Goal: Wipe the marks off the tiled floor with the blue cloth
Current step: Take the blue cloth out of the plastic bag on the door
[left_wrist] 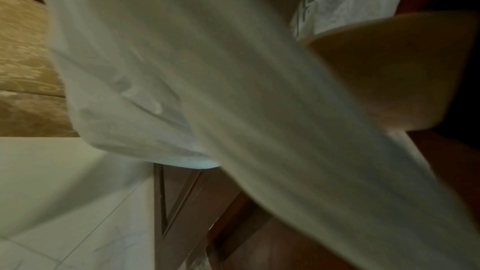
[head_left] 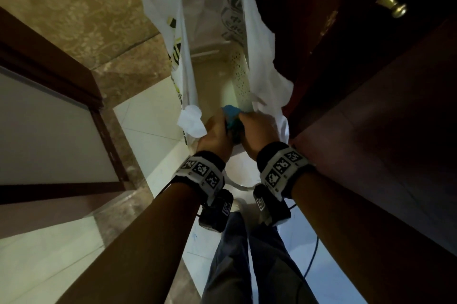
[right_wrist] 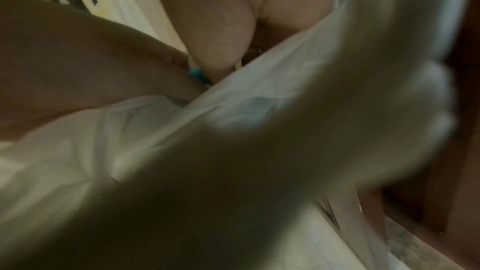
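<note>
The blue cloth (head_left: 232, 116) is bunched up at the mouth of a white plastic bag (head_left: 212, 31) that hangs in front of me. My left hand (head_left: 215, 133) and right hand (head_left: 257, 130) close on the cloth from either side, fingers curled round it. A sliver of the blue cloth (right_wrist: 199, 76) shows between the fingers in the right wrist view. The white bag (left_wrist: 207, 89) drapes across both wrist views and hides most of each hand. Below lies the white tiled floor (head_left: 148, 128), with faint bluish scribbles (head_left: 195, 235).
A dark wooden door (head_left: 371, 130) with a brass knob (head_left: 393, 5) stands close on the right. A brown door frame (head_left: 74, 76) and a marbled wall (head_left: 86, 6) are on the left. My legs in blue jeans (head_left: 247, 261) are below, beside a blue cable (head_left: 313, 256).
</note>
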`<state>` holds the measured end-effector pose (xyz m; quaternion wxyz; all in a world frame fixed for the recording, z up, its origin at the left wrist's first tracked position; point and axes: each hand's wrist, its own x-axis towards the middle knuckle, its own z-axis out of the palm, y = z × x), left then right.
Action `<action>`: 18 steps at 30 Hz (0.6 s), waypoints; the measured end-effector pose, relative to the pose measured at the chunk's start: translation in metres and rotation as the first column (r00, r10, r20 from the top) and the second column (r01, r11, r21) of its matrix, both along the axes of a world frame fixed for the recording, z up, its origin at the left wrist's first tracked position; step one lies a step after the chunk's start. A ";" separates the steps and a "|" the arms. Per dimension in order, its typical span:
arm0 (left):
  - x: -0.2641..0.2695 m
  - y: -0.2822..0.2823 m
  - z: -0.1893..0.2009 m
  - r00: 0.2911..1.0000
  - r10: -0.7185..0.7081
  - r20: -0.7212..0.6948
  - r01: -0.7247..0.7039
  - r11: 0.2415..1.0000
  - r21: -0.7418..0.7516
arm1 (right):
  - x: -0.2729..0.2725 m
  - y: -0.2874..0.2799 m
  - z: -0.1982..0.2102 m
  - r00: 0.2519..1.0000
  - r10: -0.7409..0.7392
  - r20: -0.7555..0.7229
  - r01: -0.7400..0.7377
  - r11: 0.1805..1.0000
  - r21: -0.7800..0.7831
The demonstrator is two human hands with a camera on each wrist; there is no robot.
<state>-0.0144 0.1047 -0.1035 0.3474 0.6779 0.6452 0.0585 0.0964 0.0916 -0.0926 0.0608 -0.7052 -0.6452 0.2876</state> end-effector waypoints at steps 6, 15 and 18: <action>0.011 -0.018 0.026 0.972 0.013 0.234 -0.017 1.000 0.015 | 0.010 -0.022 0.017 0.999 -0.045 -0.010 0.046 0.978 0.204; 0.009 -0.062 0.073 0.925 -0.163 0.343 0.112 0.980 0.163 | 0.029 -0.076 0.057 0.945 -0.057 -0.322 0.172 0.924 0.342; 0.007 -0.078 0.089 0.902 -0.180 0.392 0.119 0.977 0.174 | 0.033 -0.089 0.070 0.933 -0.069 -0.354 0.200 0.916 0.347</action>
